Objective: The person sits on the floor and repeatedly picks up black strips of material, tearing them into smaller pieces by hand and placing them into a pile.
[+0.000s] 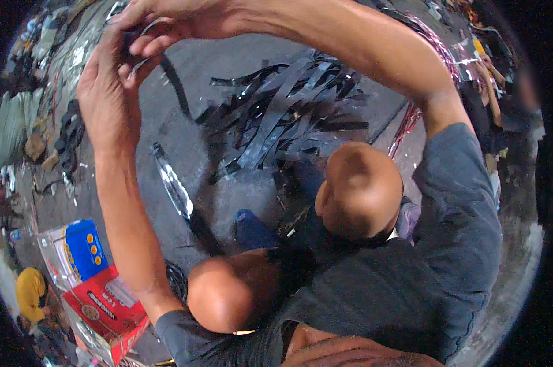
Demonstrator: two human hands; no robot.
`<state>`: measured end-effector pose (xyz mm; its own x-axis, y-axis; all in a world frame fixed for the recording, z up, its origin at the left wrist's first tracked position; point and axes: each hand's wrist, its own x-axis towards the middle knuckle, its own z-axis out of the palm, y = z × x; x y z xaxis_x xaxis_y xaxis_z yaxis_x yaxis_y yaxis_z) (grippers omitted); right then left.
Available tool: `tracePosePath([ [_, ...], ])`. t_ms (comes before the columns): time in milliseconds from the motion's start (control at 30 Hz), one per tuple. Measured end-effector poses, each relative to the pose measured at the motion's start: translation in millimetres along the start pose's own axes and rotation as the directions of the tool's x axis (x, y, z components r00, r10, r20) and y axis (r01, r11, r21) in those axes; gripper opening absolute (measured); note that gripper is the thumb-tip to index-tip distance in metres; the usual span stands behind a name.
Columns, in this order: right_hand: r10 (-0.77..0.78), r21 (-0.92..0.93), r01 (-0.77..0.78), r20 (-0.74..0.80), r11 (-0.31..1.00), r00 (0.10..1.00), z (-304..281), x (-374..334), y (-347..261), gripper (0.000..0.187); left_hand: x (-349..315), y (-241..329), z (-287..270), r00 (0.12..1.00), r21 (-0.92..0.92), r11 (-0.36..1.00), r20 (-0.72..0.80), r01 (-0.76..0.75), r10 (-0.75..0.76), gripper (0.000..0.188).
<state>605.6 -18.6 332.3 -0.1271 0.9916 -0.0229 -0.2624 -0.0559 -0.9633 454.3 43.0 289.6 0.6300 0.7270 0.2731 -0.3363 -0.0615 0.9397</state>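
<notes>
Both my hands are raised together at the upper left. My left hand (108, 98) has its fingers curled up and closed. My right hand (166, 27) meets it from the right, fingers bent inward. A dark flat strip (177, 85) hangs from between them toward the floor; the exact grip is hidden by the fingers. A small shiny bit shows beyond the fingertips, too unclear to name. Below lies a loose pile of black, glossy strips (288, 101). A separate shiny black strip (173, 183) stretches along the floor nearer my knees.
A blue and white carton (83, 249) and a red carton (108, 303) stand by my left arm. Pink shiny strips (408, 128) lie to the right. Another person (496, 92) is at the far right, one in yellow (31, 293) at lower left. Scraps litter the left floor.
</notes>
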Motion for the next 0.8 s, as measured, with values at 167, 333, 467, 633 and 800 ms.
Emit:
tracePosePath([
  [167, 0.066, 0.115, -0.079, 0.116, 0.99, 0.991, -20.1, 24.3, 28.8, 0.022, -7.0, -20.0, -13.1, 1.0, -0.075, 0.997, 0.001, -0.002, 0.002, 0.029],
  [333, 0.046, 0.104, -0.064, 0.17, 0.993, 0.984, -16.2, 33.7, 61.8, 0.019, -34.9, -27.0, -29.7, 0.999, 0.158, 0.987, -0.012, -0.031, 0.033, 0.023],
  [467, 0.091, 0.038, -0.092, 0.043, 0.995, 0.995, 5.9, 34.6, 84.1, 0.017, -59.2, -31.7, -52.3, 0.999, -0.057, 0.997, 0.023, 0.05, -0.049, 0.02],
  [633, 0.107, 0.003, -0.107, -0.026, 0.994, 0.994, 18.8, 44.4, 113.5, 0.017, -86.5, -54.9, -80.6, 0.963, 0.019, 0.984, -0.21, 0.179, -0.171, 0.016],
  [800, 0.318, 0.13, -0.295, -0.521, 0.947, 0.792, -79.1, 36.9, 134.2, 0.023, -172.0, -86.5, -168.0, 0.698, -0.536, 0.843, -0.619, -0.042, -0.359, 0.024],
])
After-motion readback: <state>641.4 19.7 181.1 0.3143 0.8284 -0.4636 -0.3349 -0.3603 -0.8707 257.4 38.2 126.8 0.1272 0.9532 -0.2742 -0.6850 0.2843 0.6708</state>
